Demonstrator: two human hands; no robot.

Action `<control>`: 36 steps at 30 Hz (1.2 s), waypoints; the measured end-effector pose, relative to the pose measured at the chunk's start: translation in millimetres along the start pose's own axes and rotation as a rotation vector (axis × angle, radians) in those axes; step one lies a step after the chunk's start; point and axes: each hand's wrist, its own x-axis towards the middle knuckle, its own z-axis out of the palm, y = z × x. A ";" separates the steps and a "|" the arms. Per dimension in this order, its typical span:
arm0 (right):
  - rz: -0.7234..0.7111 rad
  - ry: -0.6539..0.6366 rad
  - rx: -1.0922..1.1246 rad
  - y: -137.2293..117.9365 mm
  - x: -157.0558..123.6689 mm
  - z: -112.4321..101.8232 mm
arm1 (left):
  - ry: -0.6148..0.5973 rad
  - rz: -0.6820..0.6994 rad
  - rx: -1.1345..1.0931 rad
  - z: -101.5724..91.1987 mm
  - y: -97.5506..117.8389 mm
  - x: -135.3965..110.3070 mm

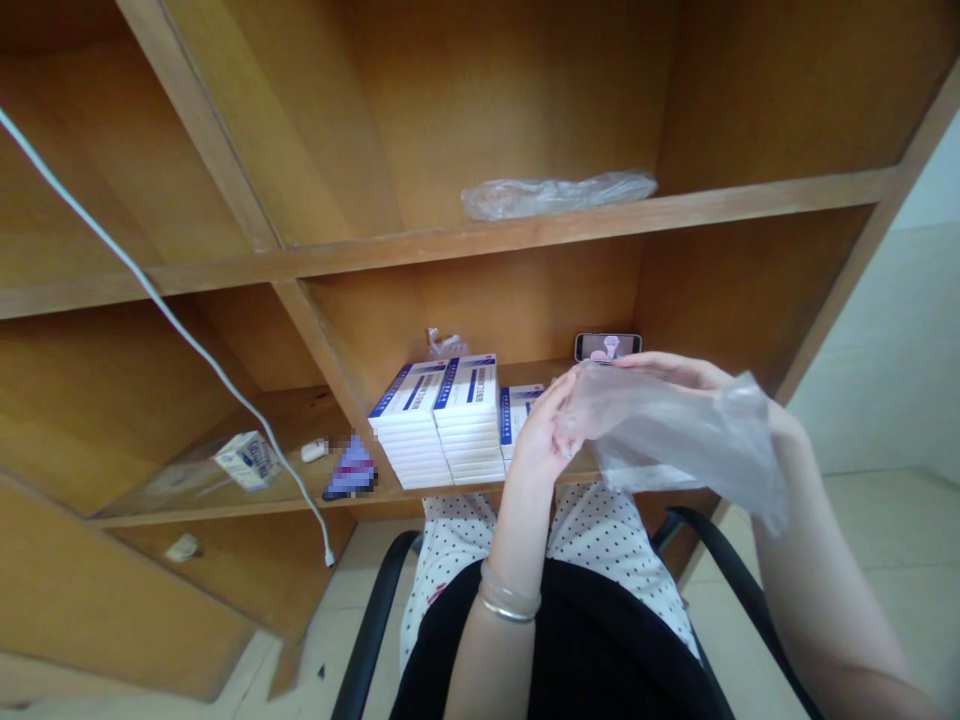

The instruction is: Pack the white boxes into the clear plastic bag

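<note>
A clear plastic bag (675, 430) stretches between my two hands above the shelf's front edge. My left hand (544, 425) grips its left end, the fingers partly seen through the film. Behind the bag's upper edge my right hand (679, 370) holds it too, with most of its fingers hidden by the film. Just left of my left hand are two tall stacks of white and blue boxes (472, 425). A lower stack of the same boxes (519, 405) is partly covered by that hand.
A phone (607, 346) leans at the back of the shelf. Folded plastic bags (562, 195) lie on the upper shelf. In the left compartment are a small carton (247, 460), a white object (314, 450) and a purple item (351, 470). A white cable (187, 335) hangs across the left side.
</note>
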 end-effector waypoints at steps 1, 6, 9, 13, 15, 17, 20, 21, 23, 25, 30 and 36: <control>0.006 -0.043 -0.027 0.9 1.5 0.4 | -0.018 -0.001 -0.029 0.1 -1.5 -0.1; 0.005 -0.135 -0.086 2.6 4.4 -1.8 | -0.091 -0.021 0.018 0.4 -4.8 -2.4; 0.036 -0.160 -0.029 -0.1 1.0 -2.8 | -0.155 -0.060 0.223 3.3 -1.7 -8.1; 0.184 -0.299 0.109 1.3 -4.6 -6.2 | -0.265 -0.023 0.452 9.3 6.2 -16.4; 0.262 -0.368 0.111 3.9 -6.5 -10.5 | -0.270 -0.010 0.515 10.6 9.7 -17.8; 0.311 -0.416 0.066 6.1 -7.9 -16.2 | -0.245 0.008 0.555 10.2 11.7 -17.1; 0.320 -0.419 -0.038 7.6 -9.9 -25.3 | -0.247 0.042 0.488 8.3 10.5 -15.0; 0.311 -0.408 -0.070 7.8 -10.7 -28.1 | -0.272 0.043 0.429 7.8 9.2 -14.7; 0.286 -0.385 -0.113 8.0 -12.4 -32.4 | -0.340 0.008 0.298 7.2 6.1 -14.9; 0.263 -0.368 -0.123 8.1 -13.8 -34.7 | -0.382 -0.054 0.218 7.3 3.8 -15.8; 0.171 -0.239 -0.110 8.0 -15.5 -34.6 | -0.382 -0.114 0.215 9.6 5.6 -18.5; 0.117 -0.040 -0.062 5.2 -15.4 -32.0 | -0.339 -0.105 0.445 9.0 7.5 -20.8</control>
